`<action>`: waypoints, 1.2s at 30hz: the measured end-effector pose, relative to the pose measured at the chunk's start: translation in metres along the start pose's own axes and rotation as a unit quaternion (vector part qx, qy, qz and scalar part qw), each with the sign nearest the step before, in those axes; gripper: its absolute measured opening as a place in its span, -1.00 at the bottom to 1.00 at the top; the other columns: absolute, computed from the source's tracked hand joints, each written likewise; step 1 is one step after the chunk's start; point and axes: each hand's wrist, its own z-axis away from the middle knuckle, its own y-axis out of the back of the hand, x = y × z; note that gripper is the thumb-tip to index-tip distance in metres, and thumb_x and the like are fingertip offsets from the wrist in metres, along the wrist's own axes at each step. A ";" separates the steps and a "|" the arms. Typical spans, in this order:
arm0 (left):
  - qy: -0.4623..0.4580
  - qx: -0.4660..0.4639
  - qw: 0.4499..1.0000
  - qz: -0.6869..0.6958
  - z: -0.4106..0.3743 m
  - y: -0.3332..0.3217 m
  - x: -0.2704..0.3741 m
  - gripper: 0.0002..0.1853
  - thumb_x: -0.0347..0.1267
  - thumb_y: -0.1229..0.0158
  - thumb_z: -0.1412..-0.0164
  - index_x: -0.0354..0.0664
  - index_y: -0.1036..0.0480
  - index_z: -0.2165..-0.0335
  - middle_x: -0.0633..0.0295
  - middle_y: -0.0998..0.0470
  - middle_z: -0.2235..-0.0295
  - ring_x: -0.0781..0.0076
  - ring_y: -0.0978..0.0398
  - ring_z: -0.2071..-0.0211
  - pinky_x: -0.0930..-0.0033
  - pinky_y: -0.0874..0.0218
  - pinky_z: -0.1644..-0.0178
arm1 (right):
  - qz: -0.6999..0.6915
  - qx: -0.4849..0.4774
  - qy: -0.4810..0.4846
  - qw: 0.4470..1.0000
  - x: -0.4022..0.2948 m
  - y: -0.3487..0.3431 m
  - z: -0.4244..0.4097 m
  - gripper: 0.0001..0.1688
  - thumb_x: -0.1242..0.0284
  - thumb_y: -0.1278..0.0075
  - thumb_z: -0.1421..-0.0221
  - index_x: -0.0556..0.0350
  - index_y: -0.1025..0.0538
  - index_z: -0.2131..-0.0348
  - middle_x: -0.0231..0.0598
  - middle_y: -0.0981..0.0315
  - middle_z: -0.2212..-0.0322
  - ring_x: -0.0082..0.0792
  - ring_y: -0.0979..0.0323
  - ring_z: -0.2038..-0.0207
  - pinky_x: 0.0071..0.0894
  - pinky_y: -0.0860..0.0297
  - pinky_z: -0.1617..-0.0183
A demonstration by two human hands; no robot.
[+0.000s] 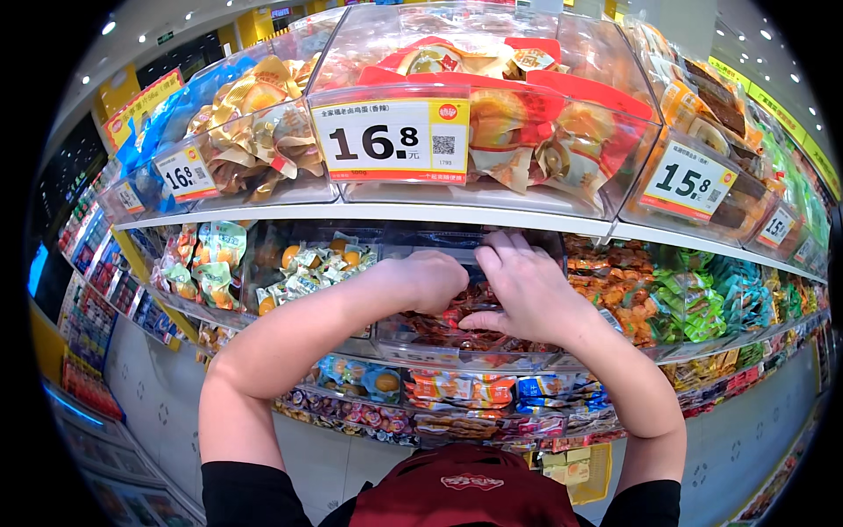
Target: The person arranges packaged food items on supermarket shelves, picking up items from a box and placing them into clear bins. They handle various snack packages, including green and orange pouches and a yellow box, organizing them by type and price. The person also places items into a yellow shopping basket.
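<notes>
Both my hands reach into a clear plastic bin [421, 339] on the second shelf, under the white shelf edge. It holds dark reddish-brown wrapped snack packets [494, 339]. My left hand [440, 280] is curled over the bin's left part, knuckles up; its fingertips are hidden, so whether it holds a packet cannot be told. My right hand [527, 283] lies palm down over the packets on the right, its fingers stretched towards the back of the bin and its thumb pointing left. Nothing shows held in it.
The white shelf edge [395, 212] runs just above my hands, with bins of vacuum-packed snacks and price tags on top. Beside my left forearm is a bin of small white-wrapped packets [316, 263]; orange packets [616, 290] lie at right. A yellow basket [596, 474] stands below.
</notes>
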 end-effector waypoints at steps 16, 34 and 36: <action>-0.069 0.375 0.924 0.000 -0.034 0.030 -0.001 -0.72 -0.31 -0.05 -0.16 -0.18 -0.54 0.19 0.00 -0.56 0.21 -0.05 -0.50 0.18 0.06 -0.30 0.07 | -0.158 -0.284 -0.110 0.939 0.000 -0.016 -0.005 0.01 -0.33 0.19 -0.13 0.43 -0.44 0.18 0.29 -0.51 0.38 0.19 -0.51 0.20 0.02 -0.41 0.05; -0.044 0.383 0.922 0.035 -0.019 0.032 -0.047 -0.59 -0.07 0.07 -0.30 -0.07 -0.41 0.04 0.13 -0.53 0.14 0.25 -0.46 0.06 0.24 -0.28 -0.06 | -0.174 -0.298 -0.118 0.931 -0.002 -0.010 -0.007 0.07 -0.31 0.15 -0.12 0.56 -0.42 0.12 0.36 -0.51 0.28 0.17 -0.52 0.14 -0.03 -0.42 0.00; -0.004 0.338 0.941 0.029 -0.019 0.032 -0.058 -0.62 -0.10 0.00 -0.26 -0.09 -0.45 0.09 0.08 -0.54 0.15 0.17 -0.48 0.08 0.22 -0.29 -0.03 | -0.170 -0.299 -0.119 0.931 -0.001 -0.012 -0.007 0.08 -0.30 0.15 -0.12 0.58 -0.41 0.10 0.35 -0.51 0.27 0.17 -0.52 0.14 -0.03 -0.42 0.01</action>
